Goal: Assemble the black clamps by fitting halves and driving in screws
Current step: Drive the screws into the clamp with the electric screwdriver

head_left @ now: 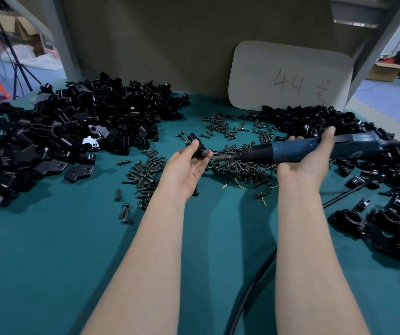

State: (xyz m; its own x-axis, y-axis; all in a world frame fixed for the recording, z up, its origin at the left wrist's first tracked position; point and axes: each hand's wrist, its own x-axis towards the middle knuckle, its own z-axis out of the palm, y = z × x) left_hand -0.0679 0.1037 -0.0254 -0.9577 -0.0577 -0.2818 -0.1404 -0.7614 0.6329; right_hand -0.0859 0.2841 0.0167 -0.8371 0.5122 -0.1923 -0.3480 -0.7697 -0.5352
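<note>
- Fingers (pixel 194 144) of the left hand (pixel 184 168) pinch a small black clamp (pixel 192 137) between thumb and fingertips, palm turned upward
- Clamp position: held above the middle of the tabletop (pixel 49 262), over the near-left fringe of the loose screws (pixel 237 166)
- Fingers of the right hand (pixel 308 160) are curled round the blue body of a power screwdriver (pixel 288 151); the thumb lies over its top side and one fingertip shows on the far side
- Screwdriver attitude: roughly level, bit pointing left toward the clamp
- Bit tip: just beside the left fingertips and the clamp; contact with a screw head cannot be confirmed from this view
- Black cable (pixel 249 286): it runs over the tabletop from the near edge toward the right side, passing beneath the right forearm
- Screws: scattered in a broad patch across the centre of the tabletop, with a few strays lying toward the near-left
- Large heap of clamp halves (pixel 73 122): occupies the far-left part of the tabletop, reaching the left edge
- Second heap of black parts (pixel 315 119): lies along the far-right area, behind the screwdriver
- Ring-shaped black clamps (pixel 392 221): grouped at the right edge, well apart from the left heap
- Pale card (pixel 288 76) marked "44": stands upright at the far edge, against the back panel
</note>
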